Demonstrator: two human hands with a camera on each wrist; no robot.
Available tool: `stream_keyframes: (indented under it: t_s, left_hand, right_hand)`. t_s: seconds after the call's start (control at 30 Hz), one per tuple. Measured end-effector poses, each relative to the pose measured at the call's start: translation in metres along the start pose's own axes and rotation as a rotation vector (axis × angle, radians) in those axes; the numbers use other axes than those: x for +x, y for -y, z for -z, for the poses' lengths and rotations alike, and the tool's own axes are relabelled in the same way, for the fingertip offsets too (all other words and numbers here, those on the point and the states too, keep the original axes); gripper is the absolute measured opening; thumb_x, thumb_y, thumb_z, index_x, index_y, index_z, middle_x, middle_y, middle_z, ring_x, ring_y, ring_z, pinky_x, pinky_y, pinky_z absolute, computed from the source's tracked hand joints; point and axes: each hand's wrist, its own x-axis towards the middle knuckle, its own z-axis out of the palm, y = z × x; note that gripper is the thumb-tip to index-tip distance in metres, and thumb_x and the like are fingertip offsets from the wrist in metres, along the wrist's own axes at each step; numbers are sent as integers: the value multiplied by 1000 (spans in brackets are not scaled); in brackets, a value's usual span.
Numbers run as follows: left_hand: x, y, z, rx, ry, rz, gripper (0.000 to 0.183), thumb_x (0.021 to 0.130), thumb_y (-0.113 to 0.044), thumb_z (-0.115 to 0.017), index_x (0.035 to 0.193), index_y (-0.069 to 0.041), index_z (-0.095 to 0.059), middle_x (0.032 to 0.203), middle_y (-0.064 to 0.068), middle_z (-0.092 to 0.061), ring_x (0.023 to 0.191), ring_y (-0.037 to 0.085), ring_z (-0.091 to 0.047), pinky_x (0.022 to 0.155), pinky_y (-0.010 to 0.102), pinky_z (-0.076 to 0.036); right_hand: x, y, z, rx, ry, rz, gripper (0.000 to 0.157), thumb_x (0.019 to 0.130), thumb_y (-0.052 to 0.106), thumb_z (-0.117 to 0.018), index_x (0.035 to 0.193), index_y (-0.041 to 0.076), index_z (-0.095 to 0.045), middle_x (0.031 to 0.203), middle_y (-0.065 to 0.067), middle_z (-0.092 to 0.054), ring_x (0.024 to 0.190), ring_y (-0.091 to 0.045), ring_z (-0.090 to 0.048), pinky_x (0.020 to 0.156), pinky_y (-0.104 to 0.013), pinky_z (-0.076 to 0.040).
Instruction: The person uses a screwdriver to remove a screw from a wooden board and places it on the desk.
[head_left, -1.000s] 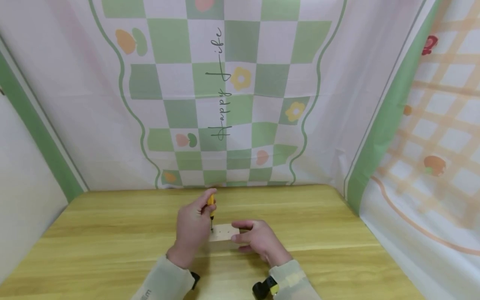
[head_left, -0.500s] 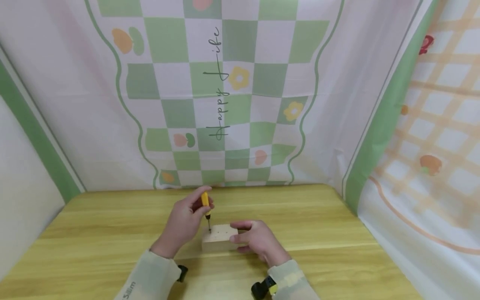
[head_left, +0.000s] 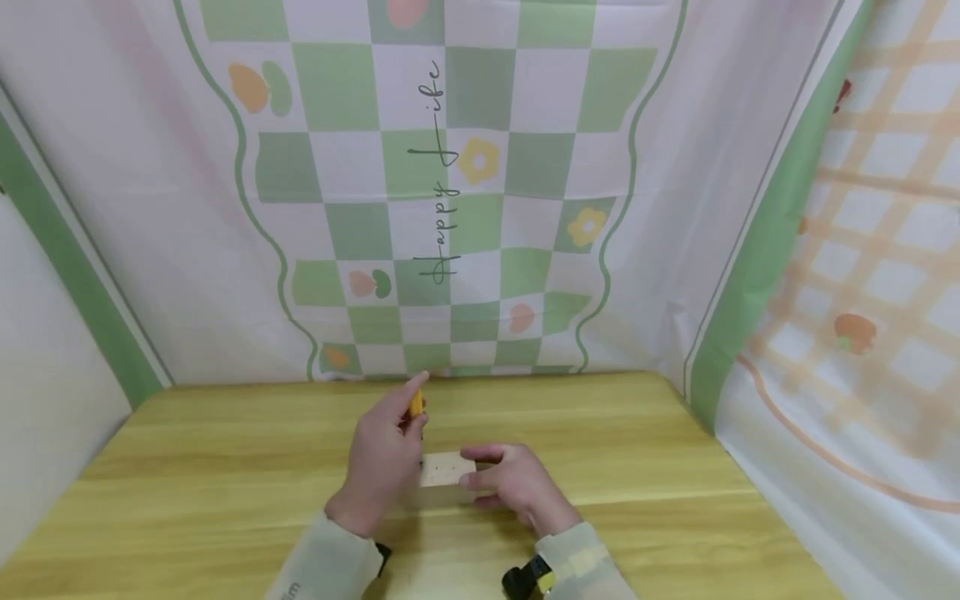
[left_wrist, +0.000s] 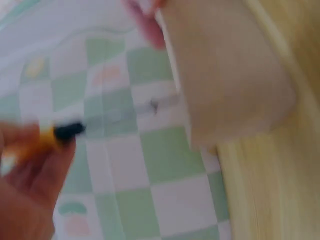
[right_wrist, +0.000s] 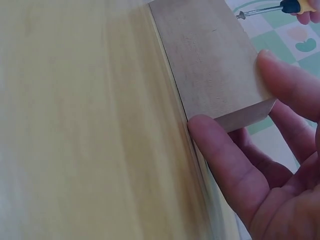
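Note:
Upright over a pale wooden block [head_left: 447, 469] stands a screwdriver [head_left: 417, 404] with a yellow handle and black collar. My left hand [head_left: 381, 454] grips its handle between thumb and fingers. At the tip, a small screw [right_wrist: 240, 16] sticks out of the block's top near the left end; the tip appears to meet its head. The left wrist view is blurred there. My right hand [head_left: 521, 483] holds the block's right end, thumb on the near face and fingers around the end and top edge. Small dark holes or marks show on the block's top.
The block rests on a wood-grain table [head_left: 225, 475]. Behind the table hangs a green-and-white checked cloth [head_left: 480, 221] with printed lettering. An orange-checked cloth [head_left: 885, 250] hangs at the right. Black straps with devices sit at both wrists.
My left hand swings out to the left with the screwdriver tilting, then turns back to the right, bringing the handle more upright. The block and right hand stay in place.

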Motion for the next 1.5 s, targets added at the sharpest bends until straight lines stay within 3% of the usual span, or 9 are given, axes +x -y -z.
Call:
stream_keyframes:
  t_s: [0.23, 0.4, 0.67, 0.83, 0.97, 1.13, 1.23, 1.33, 1.5]
  left_hand:
    - [15, 18, 28, -336, 384, 96, 54, 96, 9, -58, 140, -23, -56, 127, 2, -63, 115, 20, -61, 85, 30, -55]
    - [24, 28, 35, -382, 476, 127, 44, 97, 2, -61, 134, -21, -63, 108, 1, -70, 100, 20, -67, 84, 32, -56]
    - [31, 31, 38, -408, 480, 163, 36, 93, 2, -66, 126, -11, -69, 100, 6, -73, 94, 23, -70, 84, 40, -57]
    - [28, 27, 35, -423, 418, 155, 35, 90, 2, -68, 124, -8, -70, 95, 8, -72, 91, 24, -70, 79, 33, -58]
    - [21, 19, 29, -368, 277, 157, 37, 87, 2, -72, 122, -10, -72, 92, 8, -73, 85, 20, -69, 74, 30, -58]
    - [6, 3, 16, -152, 3, 140, 40, 83, 2, -78, 121, -8, -73, 93, 9, -74, 81, 16, -70, 66, 25, -58]
    - [1, 0, 11, -64, -89, 90, 41, 82, -1, -80, 121, -8, -73, 94, 9, -74, 82, 16, -70, 64, 25, -58]
    - [0, 2, 12, -101, -51, 80, 47, 83, 1, -79, 128, -13, -70, 100, 7, -73, 86, 17, -69, 68, 26, -58]
    - [6, 12, 18, -168, 153, 105, 54, 91, 1, -71, 138, -24, -62, 107, -3, -65, 91, 11, -62, 77, 28, -56]
  right_hand:
    - [4, 0, 0, -7, -2, -11, 45, 81, 8, -83, 124, 4, -69, 134, -13, -59, 101, -28, -65, 76, -44, -59]
    - [5, 0, 0, -7, -1, -13, 44, 81, 8, -83, 123, 4, -69, 134, -13, -59, 97, -27, -67, 75, -44, -59]
    - [5, 1, -2, -14, 3, -15, 45, 81, 6, -82, 124, 4, -69, 134, -13, -59, 96, -26, -66, 75, -45, -59]
    - [4, 1, -1, -14, 5, -16, 46, 80, 5, -83, 124, 4, -69, 134, -13, -59, 97, -26, -66, 75, -45, -59]
    - [4, 1, -2, -5, 9, -7, 46, 80, 5, -83, 124, 4, -69, 133, -14, -60, 95, -27, -67, 75, -45, -59]
    - [2, 1, -2, -5, 6, -4, 46, 80, 4, -82, 124, 3, -68, 134, -15, -58, 99, -28, -66, 75, -45, -59]
    - [3, 0, -2, -3, 3, -2, 46, 80, 4, -83, 124, 3, -68, 136, -16, -57, 100, -28, -65, 75, -46, -59]
    - [3, -1, -2, -2, 6, 1, 46, 80, 4, -83, 124, 3, -68, 136, -15, -57, 99, -27, -66, 75, -46, -59]
    - [2, 0, -2, 2, 2, -7, 45, 81, 5, -83, 123, 3, -69, 133, -14, -60, 95, -27, -67, 74, -44, -59]
